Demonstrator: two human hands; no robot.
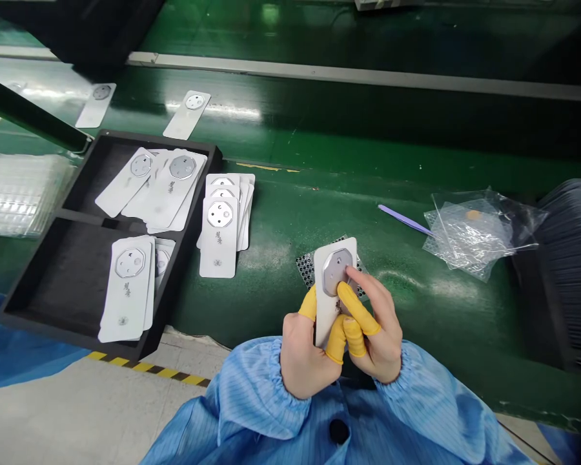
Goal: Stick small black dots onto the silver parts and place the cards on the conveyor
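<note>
My left hand [310, 361] grips a white rounded panel [325, 326] from both sides, with yellow finger cots on its thumb and a fingertip. The panel is held tilted and bears a silver octagonal plate [336, 268] with small holes near its top. My right hand [380, 326] is closed, its yellow-covered thumb and a bare finger touching the plate's right side. Whether something small sits between those fingertips cannot be made out. Behind the panel, partly covered by it, lies a sheet with rows of black dots [306, 268].
To the left, a black two-part tray [53, 278] holds similar panels [126, 290], with another stack [219, 239] beside it. Two panels lie farther back. On the right are purple tweezers [404, 219], clear plastic bags [469, 232] and dark stacked sheets [578, 258]. Clear trays [19, 194] stand far left.
</note>
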